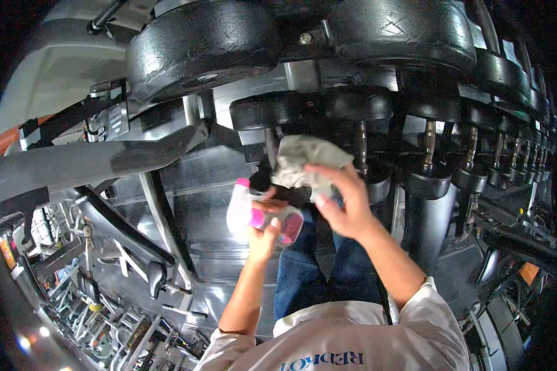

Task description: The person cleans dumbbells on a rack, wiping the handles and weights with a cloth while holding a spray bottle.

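My left hand is wrapped round a white and pink spray bottle, which is held tilted in front of my legs. Dark parts near its top overlap the black equipment behind, so the spray head's outline is hard to make out. My right hand grips a pale grey cloth, its fingers bent over the cloth's right side. The cloth is slightly blurred and hangs just above the bottle. Behind it, a dumbbell on the rack is partly covered by the cloth.
More black dumbbells line the lower rack to the right. Large black dumbbell heads sit on the upper tier. To the left are a grey metal machine frame and a padded bench. Dark shiny flooring lies below.
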`<action>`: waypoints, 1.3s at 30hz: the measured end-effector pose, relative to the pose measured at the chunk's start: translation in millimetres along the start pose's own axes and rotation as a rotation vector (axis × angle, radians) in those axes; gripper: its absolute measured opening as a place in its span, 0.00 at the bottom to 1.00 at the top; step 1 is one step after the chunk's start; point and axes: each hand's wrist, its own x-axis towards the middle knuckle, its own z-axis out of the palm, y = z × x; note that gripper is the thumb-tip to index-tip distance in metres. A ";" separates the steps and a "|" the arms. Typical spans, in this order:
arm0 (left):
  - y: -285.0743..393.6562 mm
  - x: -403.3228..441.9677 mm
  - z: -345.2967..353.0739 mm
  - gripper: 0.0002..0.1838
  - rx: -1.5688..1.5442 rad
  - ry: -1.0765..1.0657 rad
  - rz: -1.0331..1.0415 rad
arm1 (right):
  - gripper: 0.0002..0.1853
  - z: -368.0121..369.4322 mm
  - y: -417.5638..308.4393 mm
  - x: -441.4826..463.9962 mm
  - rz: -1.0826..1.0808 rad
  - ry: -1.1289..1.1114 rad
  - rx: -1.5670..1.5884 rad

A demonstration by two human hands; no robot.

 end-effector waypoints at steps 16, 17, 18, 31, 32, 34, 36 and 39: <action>-17.5 15.7 -1.6 0.11 -0.025 -0.041 -0.181 | 0.19 63.5 78.6 167.0 0.095 -0.073 -0.317; -18.9 15.7 -0.1 0.11 0.054 -0.036 -0.133 | 0.19 60.3 89.8 181.1 0.232 -0.120 -0.325; -22.9 15.6 -1.0 0.11 0.050 -0.035 -0.129 | 0.19 58.7 103.1 189.9 0.227 -0.120 -0.330; -33.0 16.4 -8.9 0.16 0.141 -0.142 -0.145 | 0.18 25.1 80.8 163.5 0.082 0.122 -0.279; -32.0 16.9 -8.8 0.17 0.172 -0.155 -0.170 | 0.19 24.1 81.3 175.2 0.121 0.052 -0.423; -28.3 16.8 -8.1 0.18 0.158 -0.160 -0.166 | 0.18 44.1 79.4 180.8 0.165 -0.047 -0.428; -25.8 18.9 -6.7 0.19 0.147 -0.164 -0.157 | 0.18 64.6 73.9 186.9 0.113 -0.310 -0.433; -24.4 16.7 -5.9 0.23 0.139 -0.134 -0.176 | 0.23 71.9 95.0 224.7 -0.078 -0.538 -0.220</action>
